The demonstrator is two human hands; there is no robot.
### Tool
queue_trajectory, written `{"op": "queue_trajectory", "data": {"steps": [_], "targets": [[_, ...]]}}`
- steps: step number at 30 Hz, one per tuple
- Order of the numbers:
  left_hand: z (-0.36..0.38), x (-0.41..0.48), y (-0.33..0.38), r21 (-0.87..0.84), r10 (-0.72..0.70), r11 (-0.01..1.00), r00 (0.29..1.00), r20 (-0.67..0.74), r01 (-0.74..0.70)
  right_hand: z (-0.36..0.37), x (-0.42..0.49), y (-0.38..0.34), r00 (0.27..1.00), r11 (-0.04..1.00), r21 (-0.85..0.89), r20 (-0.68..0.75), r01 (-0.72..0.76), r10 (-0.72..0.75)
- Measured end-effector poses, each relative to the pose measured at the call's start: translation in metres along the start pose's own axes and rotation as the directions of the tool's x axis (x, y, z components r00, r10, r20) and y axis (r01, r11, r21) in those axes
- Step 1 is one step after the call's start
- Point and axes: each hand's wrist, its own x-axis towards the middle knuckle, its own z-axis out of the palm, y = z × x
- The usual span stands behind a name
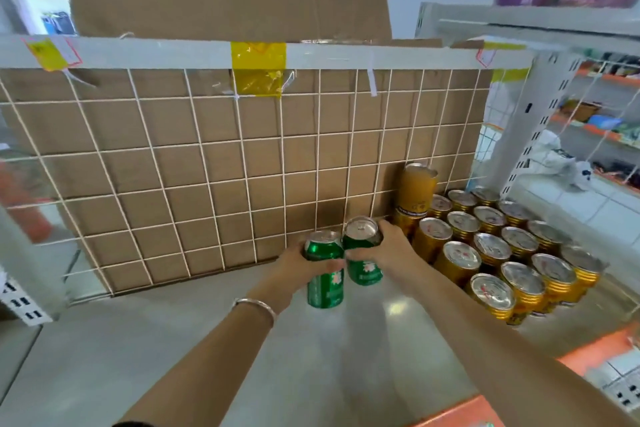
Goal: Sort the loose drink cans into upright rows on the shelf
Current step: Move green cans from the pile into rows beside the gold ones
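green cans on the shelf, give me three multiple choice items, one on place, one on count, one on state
1. Where do the gold cans stand relative to the green cans?
A to their right
B to their left
C on top of them
2. How many green cans are held?
A one
B two
C four
3. The green cans are
A upright
B lying flat
C crushed

1 A: they fill the right end of the shelf.
2 B: the left hand grips one, the right hand the other.
3 A: both tops face up.
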Motion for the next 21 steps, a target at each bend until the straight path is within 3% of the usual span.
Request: {"op": "queue_trajectory", "data": {"steps": [3, 9, 16, 21], "targets": [[0.014, 0.026, 0.011, 0.079, 0.035, 0.996, 0.998, -0.055, -0.03, -0.012, 0.055, 0.026, 0.999, 0.988, -0.149, -0.006, 0.036, -0.037], [0.042, 0.07, 0.014, 0.155, 0.145, 0.98, 0.98, -0.134, -0.124, -0.031, 0.05, -0.008, 0.996, 0.992, -0.129, -0.084, 0.01, -0.021], [0.061, 0.075, 0.002, 0.468, 0.263, 0.88, 0.904, -0.338, -0.081, -0.026, 0.057, 0.01, 0.985, 0.92, -0.39, -0.134, 0.05, -0.11], [0.064, 0.074, 0.004, 0.381, 0.22, 0.922, 0.903, -0.37, -0.068, -0.022, 0.055, 0.013, 0.969, 0.917, -0.374, -0.144, 0.135, -0.202]]}}
